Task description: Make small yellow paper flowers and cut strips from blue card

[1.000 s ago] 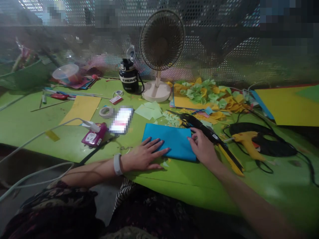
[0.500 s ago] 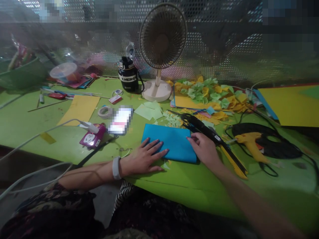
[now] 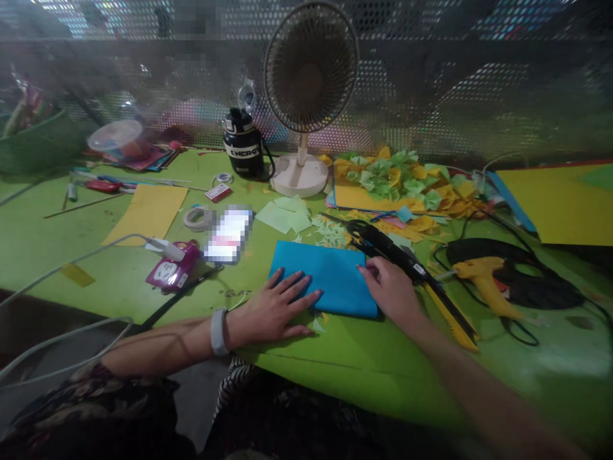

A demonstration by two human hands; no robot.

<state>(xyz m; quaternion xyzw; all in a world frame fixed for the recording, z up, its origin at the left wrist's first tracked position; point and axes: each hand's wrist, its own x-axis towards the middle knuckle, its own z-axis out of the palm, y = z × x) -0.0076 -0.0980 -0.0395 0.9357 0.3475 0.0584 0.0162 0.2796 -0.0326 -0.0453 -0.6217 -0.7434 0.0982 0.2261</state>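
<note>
A folded sheet of blue paper (image 3: 330, 265) lies flat near the front edge of the green table. My left hand (image 3: 271, 310) rests palm down with fingers spread over the paper's lower left part. At the right edge of the sheet, my right hand (image 3: 396, 292) is closed, thumb and fingers pinching the paper there. Just beyond that hand lies a black tool with a cord (image 3: 390, 249), and beside it a yellow cutter knife (image 3: 445, 313). Small pale green paper scraps (image 3: 330, 229) lie behind the sheet.
A white fan (image 3: 306, 176) and a black bottle (image 3: 242, 150) stand at the back. Crumpled green and yellow paper pieces (image 3: 397, 179) are heaped right of them. A yellow glue gun (image 3: 483, 278) lies at right; a phone (image 3: 230, 233), tape roll (image 3: 195, 218) and purple power socket (image 3: 173, 268) at left.
The view has shifted slightly. Both hands stay in about the same places on the blue paper, which has not visibly moved on the table.
</note>
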